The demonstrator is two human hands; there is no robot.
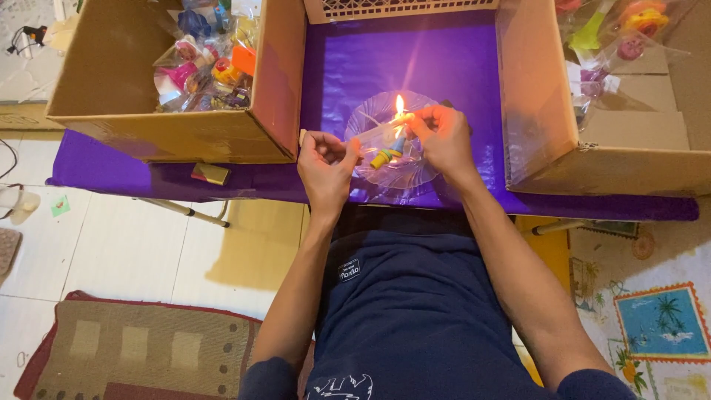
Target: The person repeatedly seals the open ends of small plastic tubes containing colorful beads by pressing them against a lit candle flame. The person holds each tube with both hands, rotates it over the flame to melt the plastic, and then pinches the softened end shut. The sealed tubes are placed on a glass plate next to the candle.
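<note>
A small clear plastic bag [379, 141] with a yellow and blue toy inside is stretched between both my hands. My left hand [324, 164] pinches its left end. My right hand [438, 133] pinches the right end and holds the bag's edge at a candle flame [400, 104]. The candle stands on a clear glass dish [404, 174] on the purple table cover [348, 67]. The candle's body is mostly hidden behind the bag and my fingers.
An open cardboard box [170, 137] of bagged colourful toys stands at the left. Another cardboard box [541, 96] with bagged toys stands at the right. A white lattice basket [400, 9] is at the back. A small gold lighter [210, 174] lies near the table's front edge.
</note>
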